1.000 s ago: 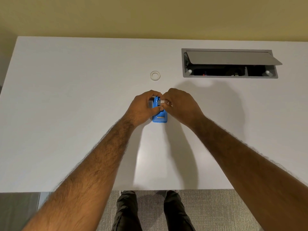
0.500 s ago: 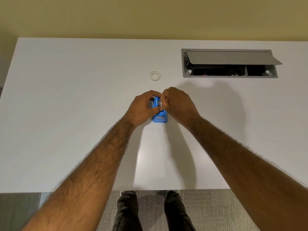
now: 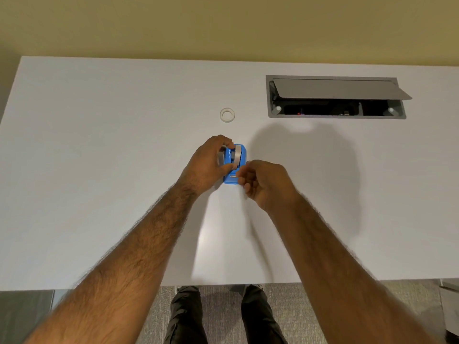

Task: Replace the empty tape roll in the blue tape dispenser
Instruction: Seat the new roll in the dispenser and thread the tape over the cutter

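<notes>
Here, a person standing at a white table (image 3: 99, 150) reaches both bare forearms out over it toward a blue tape dispenser (image 3: 228, 180), which sits near the middle of the tabletop. The left hand (image 3: 208, 162) clasps the dispenser from its left side, fingers (image 3: 223, 141) curled over the far end and thumb (image 3: 229, 167) pressed across the near part. A pale roll of tape (image 3: 238, 155) stands on edge inside the blue body. The right hand (image 3: 265, 184) hovers just beside the dispenser's near right corner, wrist bent and fingers curled in toward the palm; it is blurred, and whether the fingertips pinch anything cannot be made out. Farther back on the table, well apart from both hands, a small white ring (image 3: 227, 114) lies flat. To the right, a grey cable hatch (image 3: 335, 91) set into the tabletop has its lid propped open. Dark trousers (image 3: 188, 316) show below the table's near edge.
</notes>
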